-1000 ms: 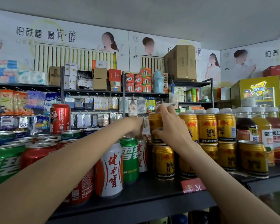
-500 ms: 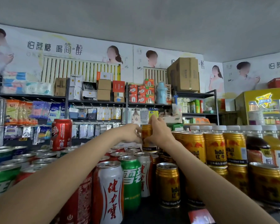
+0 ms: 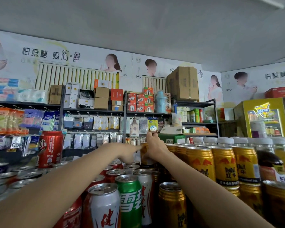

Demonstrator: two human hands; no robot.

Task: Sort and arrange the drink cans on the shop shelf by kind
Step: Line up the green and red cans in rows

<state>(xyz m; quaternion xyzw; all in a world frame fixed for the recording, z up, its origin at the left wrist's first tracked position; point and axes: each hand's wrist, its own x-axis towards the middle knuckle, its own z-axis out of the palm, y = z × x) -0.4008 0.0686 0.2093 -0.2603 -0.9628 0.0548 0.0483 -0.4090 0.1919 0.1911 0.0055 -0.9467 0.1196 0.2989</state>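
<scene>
Both my arms reach far back over the cans on the shelf. My right hand (image 3: 153, 148) grips a gold Red Bull can (image 3: 144, 156) at the back, at the left end of the upper row of gold Red Bull cans (image 3: 224, 163). My left hand (image 3: 129, 153) touches the left side of that can with its fingers stretched out. In front stand a white and red can (image 3: 104, 206), a green Sprite can (image 3: 130, 199) and a single gold can (image 3: 172, 204). Red cola cans (image 3: 112, 174) fill the middle, and one red cola can (image 3: 50, 148) stands on top at the left.
Capped bottles (image 3: 268, 163) of dark and orange drinks stand at the far right of the shelf. Behind, dark racks (image 3: 92, 111) carry boxes and hanging packets. A yellow drinks fridge (image 3: 262, 119) stands at the right wall.
Both hands have carried the gold can from the front stack further back over the shelf. The view has tilted upward, and the shelf's front edge has dropped out of sight.
</scene>
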